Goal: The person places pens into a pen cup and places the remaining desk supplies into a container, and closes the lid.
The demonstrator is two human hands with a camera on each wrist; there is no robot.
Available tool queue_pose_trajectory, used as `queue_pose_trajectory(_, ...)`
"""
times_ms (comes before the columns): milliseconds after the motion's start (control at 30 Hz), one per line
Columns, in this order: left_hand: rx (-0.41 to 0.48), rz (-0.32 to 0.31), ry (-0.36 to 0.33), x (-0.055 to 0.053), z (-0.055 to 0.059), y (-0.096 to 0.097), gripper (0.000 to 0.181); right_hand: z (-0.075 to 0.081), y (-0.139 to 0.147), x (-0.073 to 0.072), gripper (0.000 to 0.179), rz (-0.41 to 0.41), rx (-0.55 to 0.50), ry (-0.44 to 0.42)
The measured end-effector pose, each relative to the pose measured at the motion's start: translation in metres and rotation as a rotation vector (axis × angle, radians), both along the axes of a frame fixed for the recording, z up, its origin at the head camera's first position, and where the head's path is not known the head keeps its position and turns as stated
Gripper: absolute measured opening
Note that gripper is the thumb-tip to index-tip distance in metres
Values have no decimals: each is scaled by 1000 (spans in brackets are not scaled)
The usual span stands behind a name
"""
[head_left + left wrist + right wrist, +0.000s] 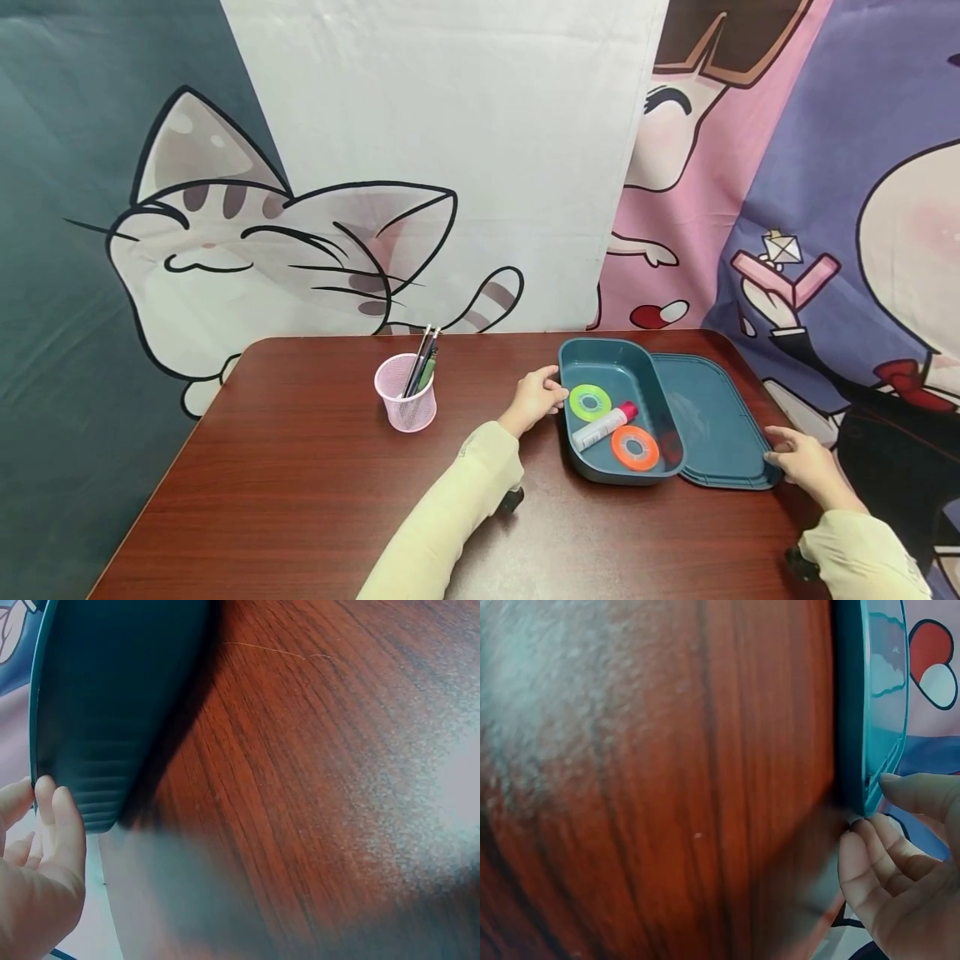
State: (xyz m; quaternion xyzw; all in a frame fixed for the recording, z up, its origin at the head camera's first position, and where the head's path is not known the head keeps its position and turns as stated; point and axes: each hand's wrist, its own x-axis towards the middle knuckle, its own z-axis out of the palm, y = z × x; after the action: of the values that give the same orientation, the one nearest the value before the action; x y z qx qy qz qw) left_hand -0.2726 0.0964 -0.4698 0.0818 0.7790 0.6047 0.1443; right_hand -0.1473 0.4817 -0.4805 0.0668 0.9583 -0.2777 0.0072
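Note:
A teal plastic box (622, 477) stands uncovered on the table, holding a green tape roll (578, 399), a glue stick (598, 430) with a pinkish-red cap and an orange tape roll (650, 451). My left hand (534, 400) pinches the box's left rim; in the left wrist view its fingertips (66, 801) lie against the outer wall. Against the box's right side is its matching lid (712, 417), lying flat. At the lid's front right corner my right hand (810, 468) grips the edge, thumb (911, 791) on top and fingers beneath.
Left of the box stands a pink mesh cup (411, 414) with several pens (422, 367) in it. The brown wooden table (285, 467) ends at the back against a hanging cloth (465, 125) printed with cartoon figures.

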Motion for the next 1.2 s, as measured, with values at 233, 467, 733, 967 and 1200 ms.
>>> queue_pose_trajectory(233, 19, -18, -24, -1, 3, 0, 54, -4, 3, 2, 45, -6, -38, -30)
queue_pose_trajectory(467, 16, -23, -29, 0, 4, 0, 53, -4, 3, 0, 45, -35, -48, -60)
queue_pose_trajectory(733, 15, -23, -29, 1, 6, 0, 53, -7, 5, -1, 44, -40, -36, -62)
queue_pose_trajectory(967, 7, -21, -23, 2, 6, 0, 52, -6, 3, 0, 41, -35, -46, -41)
queue_pose_trajectory(1200, 12, -18, -20, 1, 5, 0, 52, -3, 5, -2, 37, -46, -49, -54)
